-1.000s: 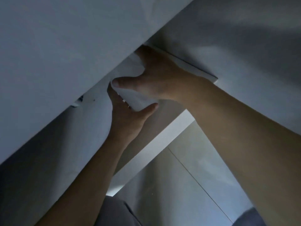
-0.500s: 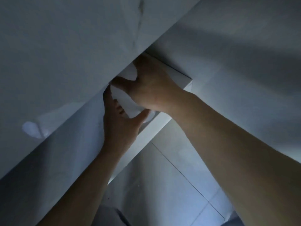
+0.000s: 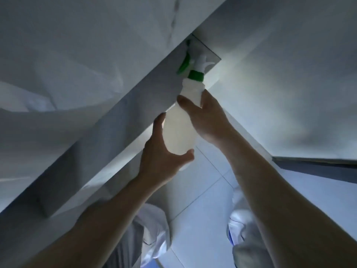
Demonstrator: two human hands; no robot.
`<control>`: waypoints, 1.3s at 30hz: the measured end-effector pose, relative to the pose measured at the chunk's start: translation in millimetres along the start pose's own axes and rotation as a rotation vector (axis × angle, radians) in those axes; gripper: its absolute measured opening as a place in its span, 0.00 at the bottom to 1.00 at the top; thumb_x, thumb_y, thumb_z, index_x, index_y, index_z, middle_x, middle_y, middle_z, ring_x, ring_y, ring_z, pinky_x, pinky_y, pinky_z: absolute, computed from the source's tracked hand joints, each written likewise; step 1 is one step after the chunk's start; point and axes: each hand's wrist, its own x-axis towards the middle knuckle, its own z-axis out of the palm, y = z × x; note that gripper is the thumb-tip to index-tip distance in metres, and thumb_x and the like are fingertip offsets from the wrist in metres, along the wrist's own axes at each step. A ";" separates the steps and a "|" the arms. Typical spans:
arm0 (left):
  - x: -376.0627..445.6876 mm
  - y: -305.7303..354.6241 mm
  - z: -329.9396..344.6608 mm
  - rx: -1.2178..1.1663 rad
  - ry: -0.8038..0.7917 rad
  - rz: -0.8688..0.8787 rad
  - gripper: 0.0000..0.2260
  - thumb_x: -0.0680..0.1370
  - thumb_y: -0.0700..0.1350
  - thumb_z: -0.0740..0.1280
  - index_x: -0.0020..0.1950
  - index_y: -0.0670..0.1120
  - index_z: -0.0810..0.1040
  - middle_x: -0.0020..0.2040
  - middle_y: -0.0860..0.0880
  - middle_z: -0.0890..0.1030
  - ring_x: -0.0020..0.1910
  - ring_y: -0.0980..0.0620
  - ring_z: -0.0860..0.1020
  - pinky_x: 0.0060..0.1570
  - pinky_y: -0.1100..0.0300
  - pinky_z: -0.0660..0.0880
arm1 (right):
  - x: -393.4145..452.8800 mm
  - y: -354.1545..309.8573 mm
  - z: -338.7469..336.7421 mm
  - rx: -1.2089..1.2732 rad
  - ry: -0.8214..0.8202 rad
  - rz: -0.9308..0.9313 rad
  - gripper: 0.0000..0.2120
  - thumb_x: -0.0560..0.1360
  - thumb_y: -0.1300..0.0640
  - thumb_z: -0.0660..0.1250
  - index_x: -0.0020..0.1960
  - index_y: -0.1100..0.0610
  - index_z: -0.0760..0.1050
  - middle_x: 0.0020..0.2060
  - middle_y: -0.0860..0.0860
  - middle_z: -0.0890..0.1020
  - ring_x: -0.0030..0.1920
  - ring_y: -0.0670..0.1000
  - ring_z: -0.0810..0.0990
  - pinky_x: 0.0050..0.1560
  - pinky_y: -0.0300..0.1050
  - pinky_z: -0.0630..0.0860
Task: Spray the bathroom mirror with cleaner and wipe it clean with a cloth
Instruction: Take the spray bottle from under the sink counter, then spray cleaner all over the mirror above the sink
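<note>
Retrieval of the cleaner looks like the step in hand: a translucent white plastic spray bottle with a green collar and green-and-white trigger head (image 3: 180,120) sits near the centre of the view, its head pointing toward 12 o'clock and up against the pale grey slanted cabinet edge (image 3: 108,132) that crosses from 7 to 1 o'clock. The left hand (image 3: 162,151) cups the bottle's base from 7 o'clock, fingers curled around it, while the right hand (image 3: 204,115) wraps the shoulder from 4 o'clock, thumb laid across the front. Both hands are clasped on the bottle. Its walls glow evenly pale, so I cannot tell how much liquid it holds. No cloth or mirror can be made out in this dim view. Next, I judge, the bottle must be drawn clear and one hand shifted to the trigger.
</note>
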 end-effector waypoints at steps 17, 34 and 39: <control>-209.2 234.3 -167.2 0.114 -0.241 0.112 0.48 0.62 0.65 0.81 0.73 0.61 0.56 0.63 0.53 0.80 0.54 0.49 0.79 0.48 0.54 0.78 | -262.8 -229.8 -104.2 0.171 0.215 0.196 0.11 0.81 0.46 0.66 0.61 0.48 0.71 0.50 0.47 0.80 0.49 0.47 0.79 0.51 0.47 0.80; -148.6 376.4 -441.0 -0.033 0.522 0.066 0.45 0.59 0.66 0.79 0.70 0.68 0.58 0.56 0.65 0.79 0.57 0.52 0.80 0.47 0.55 0.73 | -211.3 -607.2 -46.6 0.264 -0.087 -0.408 0.17 0.70 0.38 0.67 0.50 0.49 0.81 0.45 0.47 0.86 0.47 0.48 0.85 0.50 0.48 0.79; -144.9 333.7 -465.2 -0.095 0.501 -0.116 0.46 0.60 0.64 0.80 0.70 0.67 0.55 0.62 0.58 0.78 0.61 0.48 0.79 0.54 0.52 0.74 | -197.1 -617.5 36.4 0.358 -0.130 -0.315 0.17 0.77 0.39 0.67 0.39 0.50 0.80 0.31 0.48 0.82 0.32 0.46 0.80 0.34 0.39 0.78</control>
